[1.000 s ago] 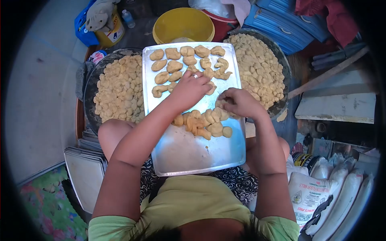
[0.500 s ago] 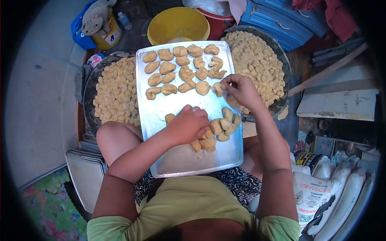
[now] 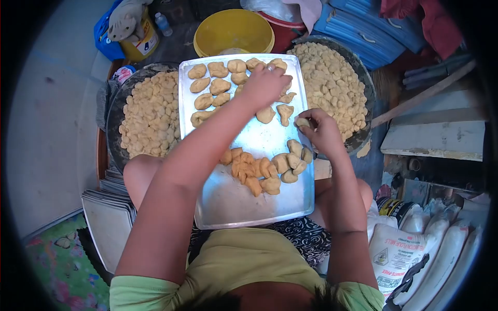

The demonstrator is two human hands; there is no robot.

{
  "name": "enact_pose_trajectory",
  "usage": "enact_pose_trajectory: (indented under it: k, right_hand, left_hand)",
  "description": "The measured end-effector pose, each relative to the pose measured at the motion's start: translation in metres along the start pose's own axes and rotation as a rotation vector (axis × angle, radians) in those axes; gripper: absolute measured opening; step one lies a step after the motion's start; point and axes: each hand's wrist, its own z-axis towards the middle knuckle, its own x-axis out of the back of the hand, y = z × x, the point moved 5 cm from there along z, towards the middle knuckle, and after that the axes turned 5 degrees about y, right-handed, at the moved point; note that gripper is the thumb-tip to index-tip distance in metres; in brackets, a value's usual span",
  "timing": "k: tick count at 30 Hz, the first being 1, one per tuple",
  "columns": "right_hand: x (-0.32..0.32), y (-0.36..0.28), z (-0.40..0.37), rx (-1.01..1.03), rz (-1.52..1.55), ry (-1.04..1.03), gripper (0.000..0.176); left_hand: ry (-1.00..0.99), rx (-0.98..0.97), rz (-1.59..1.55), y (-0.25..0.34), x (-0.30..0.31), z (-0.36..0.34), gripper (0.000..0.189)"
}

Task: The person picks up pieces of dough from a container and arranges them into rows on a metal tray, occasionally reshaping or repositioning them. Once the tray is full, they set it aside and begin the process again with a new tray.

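Note:
A metal tray [image 3: 218, 207] rests across the lap, with rows of dough pieces [image 3: 219, 85] on its far half. My left hand [image 3: 267, 85] reaches over the far right rows, its fingers bent down over the dough; what they hold, if anything, is hidden. At the tray's right edge my right hand [image 3: 319, 129] pinches a small dough piece [image 3: 303, 123] between thumb and fingers. Just left of it lies a single uneven piece [image 3: 285, 114]. Nearer the body, a loose heap of dough pieces [image 3: 249, 167] sits mid-tray, beside greyer pieces [image 3: 288, 165] on the right.
Large round basins full of dough pieces stand left [image 3: 150, 114] and right [image 3: 332, 83] of the tray. Behind it is a yellow tub [image 3: 233, 33]. A wooden stick [image 3: 423, 96] leans at the right basin. Stacked trays [image 3: 106, 223] lie at left, flour sacks [image 3: 397, 254] at right.
My left hand has moved from the near heap up to the far right rows, uncovering the heap. My right hand has shifted slightly down and right, and an uneven piece now lies left of it.

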Motion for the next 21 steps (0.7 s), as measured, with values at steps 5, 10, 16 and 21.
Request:
enact_pose_trajectory:
  k: [5,10,16,21]
  right_hand:
    - [-0.006,-0.034,-0.003,0.359,-0.152,0.243,0.028]
    - [-0.023,-0.017,0.015,0.331,-0.283,0.219,0.031]
    - [-0.019,-0.019,0.007,0.343,-0.183,0.33,0.036]
    - [-0.007,-0.011,-0.018,0.283,-0.309,0.232,0.03]
  left_hand:
    - [-0.364,-0.094,-0.023,-0.014,-0.006,0.025,0.026]
    - [-0.116,-0.102,-0.119,-0.006,0.011,0.004,0.025]
    - [-0.297,-0.072,-0.043,0.026,0.042,-0.077,0.03]
    - [-0.023,-0.067,0.032,0.042,0.078,-0.111,0.036]
